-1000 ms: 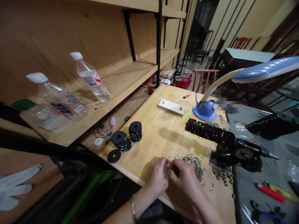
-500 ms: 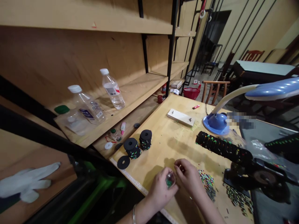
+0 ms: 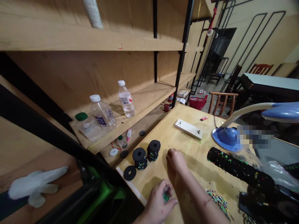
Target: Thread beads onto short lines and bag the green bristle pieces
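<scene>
My left hand (image 3: 158,202) sits at the table's near edge, closed around a small clear container (image 3: 166,195) with green bits inside. My right hand (image 3: 176,159) reaches forward over the wooden table (image 3: 187,146), fingers curled near the table surface just right of two black spools (image 3: 146,153) studded with coloured bits. Whether it holds anything is hidden. A flat black disc (image 3: 130,173) lies in front of the spools. A pile of coloured beads (image 3: 218,202) lies to the right of my forearm.
A long black roller (image 3: 235,168) studded with colours sits on a dark machine (image 3: 268,202) at right. A blue desk lamp (image 3: 226,138) and a small wooden board (image 3: 189,128) stand behind. Water bottles (image 3: 126,99) rest on the left shelf; a white glove (image 3: 35,186) lies lower left.
The view has tilted up and left. My right hand left the container and reached forward toward the black spools. My left hand still holds the container.
</scene>
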`<state>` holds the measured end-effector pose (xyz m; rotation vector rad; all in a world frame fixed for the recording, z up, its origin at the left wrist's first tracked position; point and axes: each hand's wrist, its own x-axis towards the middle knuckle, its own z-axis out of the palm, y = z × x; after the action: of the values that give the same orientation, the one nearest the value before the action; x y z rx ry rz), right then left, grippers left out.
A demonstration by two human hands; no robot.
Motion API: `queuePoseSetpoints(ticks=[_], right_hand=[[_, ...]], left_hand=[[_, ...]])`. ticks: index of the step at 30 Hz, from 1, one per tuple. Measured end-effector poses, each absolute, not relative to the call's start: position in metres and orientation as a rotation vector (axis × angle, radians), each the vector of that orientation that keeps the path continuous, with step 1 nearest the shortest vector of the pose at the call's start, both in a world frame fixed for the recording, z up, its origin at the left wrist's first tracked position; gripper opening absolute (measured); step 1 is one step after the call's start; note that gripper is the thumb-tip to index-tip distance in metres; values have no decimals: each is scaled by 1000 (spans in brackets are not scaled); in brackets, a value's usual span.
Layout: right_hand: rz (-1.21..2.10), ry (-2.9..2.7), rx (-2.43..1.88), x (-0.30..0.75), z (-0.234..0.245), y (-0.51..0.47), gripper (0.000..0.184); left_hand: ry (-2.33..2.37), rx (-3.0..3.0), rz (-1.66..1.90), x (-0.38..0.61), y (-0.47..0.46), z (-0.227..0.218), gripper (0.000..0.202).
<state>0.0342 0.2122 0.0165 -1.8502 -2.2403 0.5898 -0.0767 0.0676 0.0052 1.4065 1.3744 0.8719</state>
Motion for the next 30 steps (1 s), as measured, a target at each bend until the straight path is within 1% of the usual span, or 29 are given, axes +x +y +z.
queuePoseSetpoints(ticks=[5,9,14,18,20,23,25,28,30], right_hand=[[598,-2276,-1905,29,15,219,11],[606,-2227,-1902,28,16,217,14],[705,-2131,-1730,43,34,193,15],[793,-2114,-1555,56,47,163,15],[747,-2162,-1482,58,46,151,12],[644,-2268,-1393,58,40,143,19],[693,-2267,-1354,59,38,146,20],[782,-2164,-1416,63,36,162,16],[746,-2106,-1524,66,33,180,17]], left_hand=[[1358,1401,881,-77,71,1,23],[1432,1421,981,-82,80,-8,20],[1549,1428,1098,-85,103,-19,19],[1561,1462,1108,-78,116,-22,18],[1531,1469,1105,-73,119,-24,16],[1519,1470,1119,-68,122,-29,19],[1517,1468,1132,-67,123,-32,21],[1530,1461,1136,-69,121,-31,19],[1537,1450,1142,-72,119,-28,17]])
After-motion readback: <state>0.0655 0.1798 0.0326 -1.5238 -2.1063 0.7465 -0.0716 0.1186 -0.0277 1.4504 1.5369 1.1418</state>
